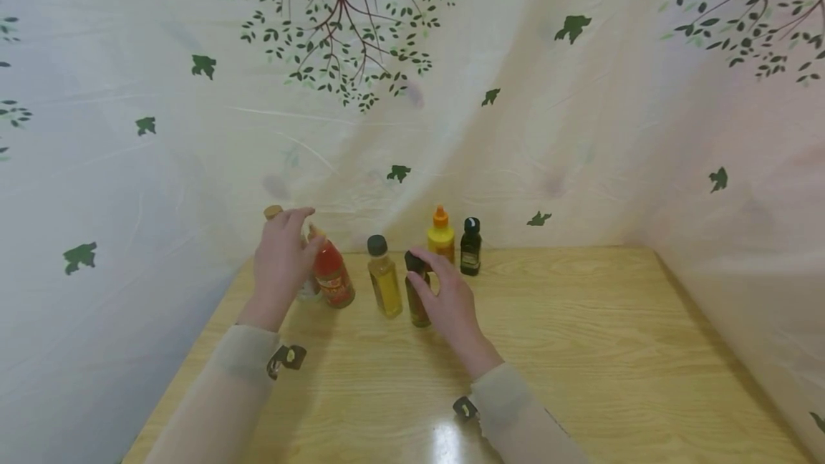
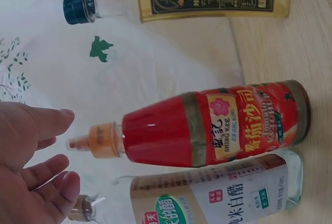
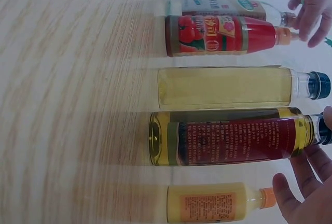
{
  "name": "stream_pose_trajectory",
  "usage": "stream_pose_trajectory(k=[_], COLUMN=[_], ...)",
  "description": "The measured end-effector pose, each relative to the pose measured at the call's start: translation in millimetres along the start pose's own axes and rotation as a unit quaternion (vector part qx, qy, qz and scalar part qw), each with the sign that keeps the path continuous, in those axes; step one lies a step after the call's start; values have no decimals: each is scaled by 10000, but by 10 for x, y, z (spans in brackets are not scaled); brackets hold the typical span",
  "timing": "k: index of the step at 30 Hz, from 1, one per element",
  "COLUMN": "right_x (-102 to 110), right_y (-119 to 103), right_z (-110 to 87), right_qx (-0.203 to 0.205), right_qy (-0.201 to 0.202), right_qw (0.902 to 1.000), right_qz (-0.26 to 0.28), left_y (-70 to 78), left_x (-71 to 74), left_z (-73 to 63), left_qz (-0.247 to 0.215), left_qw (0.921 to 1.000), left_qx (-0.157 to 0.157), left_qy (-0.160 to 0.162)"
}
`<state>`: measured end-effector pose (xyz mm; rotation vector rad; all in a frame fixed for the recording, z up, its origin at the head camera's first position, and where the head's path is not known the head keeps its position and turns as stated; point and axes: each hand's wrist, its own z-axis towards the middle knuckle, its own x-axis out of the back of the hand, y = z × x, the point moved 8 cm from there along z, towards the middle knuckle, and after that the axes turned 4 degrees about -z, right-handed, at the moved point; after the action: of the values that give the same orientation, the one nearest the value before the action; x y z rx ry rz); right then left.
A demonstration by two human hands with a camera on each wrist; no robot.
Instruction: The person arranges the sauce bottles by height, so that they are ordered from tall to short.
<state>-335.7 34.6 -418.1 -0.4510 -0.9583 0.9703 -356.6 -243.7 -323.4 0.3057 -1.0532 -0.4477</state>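
My left hand (image 1: 280, 263) is beside the top of a red tomato ketchup squeeze bottle (image 2: 171, 130), its fingers loosely bent around the orange nozzle with a gap showing. A white vinegar bottle (image 2: 207, 198) stands right against the ketchup, partly hidden by that hand in the head view. At the neck of an upright glass bottle with a dark red label (image 3: 233, 138), my right hand (image 1: 451, 299) grips the black cap between thumb and fingers. Just left of it stands a clear bottle of pale yellow liquid (image 1: 387, 288) with a dark green cap.
Behind the right hand are a yellow squeeze bottle (image 1: 440, 238) with an orange tip and a small dark bottle (image 1: 471, 249). All stand near the back edge of a wooden table (image 1: 580, 349). A leaf-patterned curtain (image 1: 451, 142) hangs behind and at both sides.
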Motion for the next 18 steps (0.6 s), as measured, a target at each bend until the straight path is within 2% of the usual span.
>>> stream_pose_trajectory(k=[5, 9, 14, 18], right_x=[-9, -14, -17, -14], right_y=[8, 14, 32, 33], right_z=[1, 3, 4, -1], right_qx=[-7, 4, -9, 56], right_qy=[-27, -26, -35, -20], right_qw=[10000, 10000, 10000, 10000], right_qz=[11, 12, 19, 21], left_y=[169, 335, 519, 593], left_x=[48, 42, -38, -144], left_z=[-32, -58, -119, -165], left_qz=[-136, -213, -266, -378], left_qw=[9992, 9974, 9952, 9951], left_qx=[-308, -633, -942, -884], left_qy=[233, 277, 59, -249])
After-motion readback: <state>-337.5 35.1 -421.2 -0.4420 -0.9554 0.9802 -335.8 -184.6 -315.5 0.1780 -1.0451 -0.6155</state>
